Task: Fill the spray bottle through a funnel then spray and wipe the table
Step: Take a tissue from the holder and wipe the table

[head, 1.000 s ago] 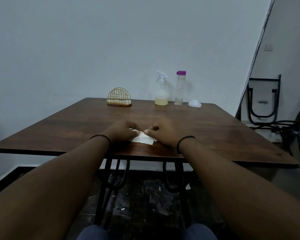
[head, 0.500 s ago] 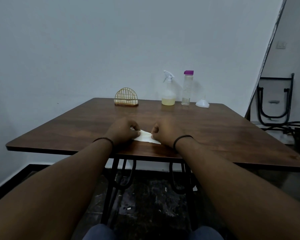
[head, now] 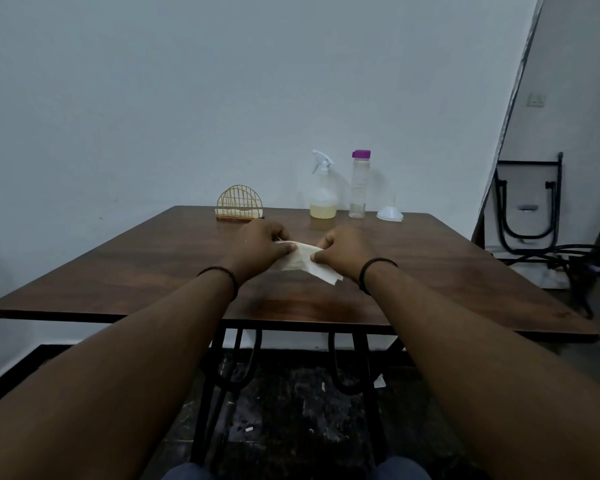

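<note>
- The wooden table (head: pixel 136 268) fills the middle of the frame; your forearms reach in from the lower corners.
- Left of centre at the far edge stands a gold wire napkin holder (head: pixel 239 203).
- Your left hand (head: pixel 262 249) has its fingers curled, pinching the left end of the white tissue (head: pixel 303 259) at mid-frame.
- Your right hand (head: pixel 347 252) pinches the tissue's right end, fingers curled; a loose corner droops toward the tabletop.
- Behind, centre right, the spray bottle (head: pixel 323 192) stands upright with yellowish liquid in its base.
- Just beside it stands a clear bottle with a purple cap (head: pixel 359 185).
- Further right the white funnel (head: pixel 389 212) sits mouth down.
- At the right edge, black metal frames (head: pixel 527 202) lean on the wall.
</note>
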